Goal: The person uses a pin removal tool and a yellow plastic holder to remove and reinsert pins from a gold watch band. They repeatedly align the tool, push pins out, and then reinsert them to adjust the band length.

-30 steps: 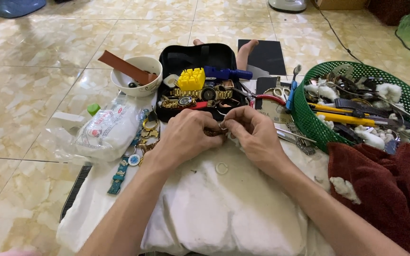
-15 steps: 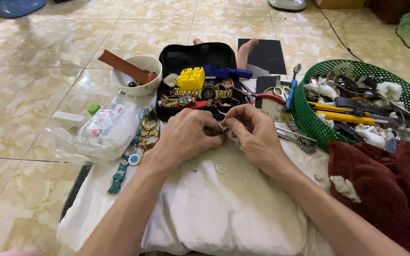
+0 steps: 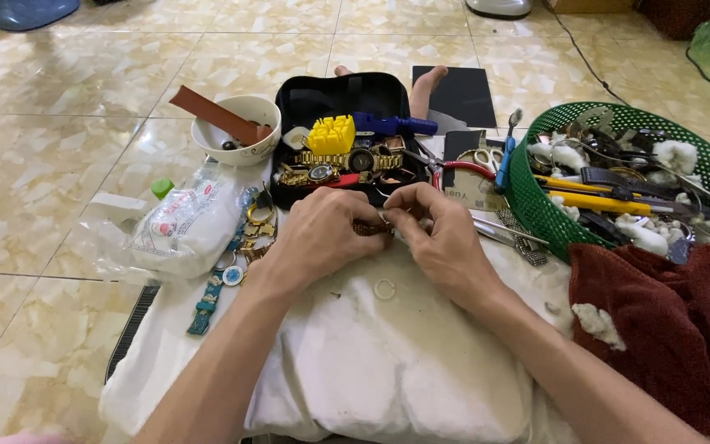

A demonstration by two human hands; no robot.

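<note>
My left hand (image 3: 315, 238) and my right hand (image 3: 437, 238) meet over a white padded cloth (image 3: 388, 370), fingertips pinched together on a small brownish metal watch band piece (image 3: 371, 229). Most of the piece is hidden by the fingers. A small metal ring (image 3: 384, 289) lies on the cloth just below the hands. Right behind the hands stands a black tray (image 3: 289, 99) with gold watches (image 3: 347, 160), a yellow plastic holder (image 3: 332, 134) and a blue tool (image 3: 392, 125).
A white bowl (image 3: 236, 131) with a brown strap sits at back left, beside a plastic bag (image 3: 178, 230) and several watches (image 3: 240, 247). A green basket (image 3: 536, 197) of tools stands at right, a dark red towel (image 3: 667, 329) below it. Scissors with red handles (image 3: 462, 168) lie between.
</note>
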